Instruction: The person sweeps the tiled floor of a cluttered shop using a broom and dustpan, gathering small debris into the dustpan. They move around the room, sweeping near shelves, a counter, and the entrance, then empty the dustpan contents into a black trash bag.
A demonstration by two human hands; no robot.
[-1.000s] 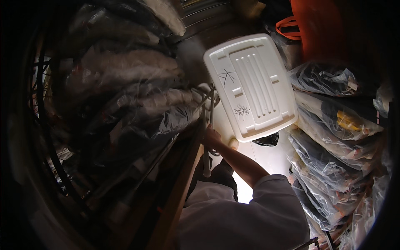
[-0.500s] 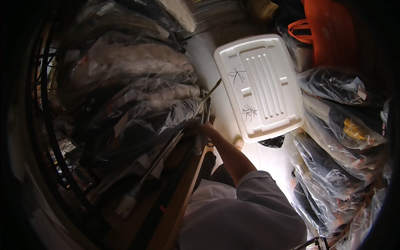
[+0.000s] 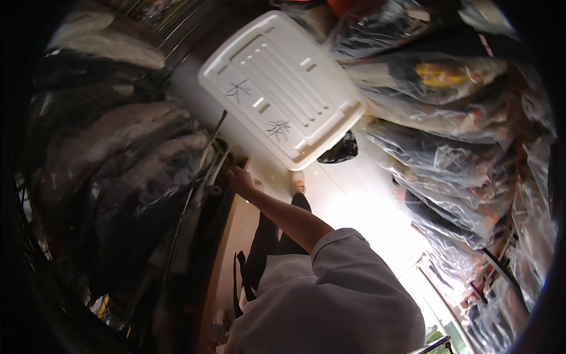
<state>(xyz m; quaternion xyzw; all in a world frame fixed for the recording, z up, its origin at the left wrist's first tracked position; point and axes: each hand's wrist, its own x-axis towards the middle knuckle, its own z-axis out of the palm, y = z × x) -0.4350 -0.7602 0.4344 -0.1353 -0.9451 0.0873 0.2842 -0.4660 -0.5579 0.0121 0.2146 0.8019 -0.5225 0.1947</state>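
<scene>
My right hand (image 3: 239, 180) reaches out to the left at the end of a bare forearm, by the far end of a wooden board edge (image 3: 221, 242). Its fingers look curled closed; what they hold, if anything, is hidden. Just left of the hand are several thin metal rods (image 3: 207, 156) and a pale round tube end (image 3: 213, 190). One long rod slants down past dark bagged clothes. My left hand is not in view.
A white lidded plastic box (image 3: 283, 88) with dark handwriting stands ahead on the pale floor, a black plastic bag (image 3: 340, 148) beside it. Plastic-covered garments hang along the left (image 3: 130, 127) and right (image 3: 436, 147). My shoe (image 3: 299, 182) is near the box.
The view has turned, so the box and right-hand garments sit farther left and higher. My right hand, which overlapped the rods, now shows to their right at the board's edge.
</scene>
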